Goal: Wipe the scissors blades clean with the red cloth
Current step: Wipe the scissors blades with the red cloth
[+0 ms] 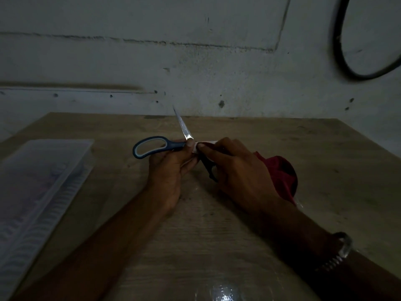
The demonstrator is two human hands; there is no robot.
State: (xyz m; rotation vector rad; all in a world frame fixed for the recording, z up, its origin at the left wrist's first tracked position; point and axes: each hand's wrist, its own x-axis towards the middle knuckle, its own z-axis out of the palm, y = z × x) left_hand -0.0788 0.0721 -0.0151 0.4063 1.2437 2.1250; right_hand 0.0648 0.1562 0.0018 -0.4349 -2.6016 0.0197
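From the head view we look down on a dim wooden table (282, 144) pushed against a scuffed pale wall (152, 61), and our two bare hands meet over its middle. Our left hand (171, 168) is closed around the scissors (165, 146) near the pivot, thumb on top, with one blue-and-grey handle loop sticking out to the left and the other dark handle angling down towards us between the two hands. The scissors are spread open: one bright blade (182, 124) points up and away to the far side, its tip reaching the line where table meets wall. The second blade runs to the right and only a pale sliver of it shows, because our right hand (236, 168) is pinched over it, fingers curled tight. Under that right hand we have the red cloth (282, 172), its gathered bulk bulging out to the right of the palm and hanging just above the table; a dark fold of it sits under the fingertips right at the blade. Whether cloth fully wraps the hidden blade, we cannot tell. A metal watch (340, 253) circles our right wrist. At the near left lies a clear plastic box (43, 181), well apart from the hands. A black cable (340, 51) loops on the wall at far right.
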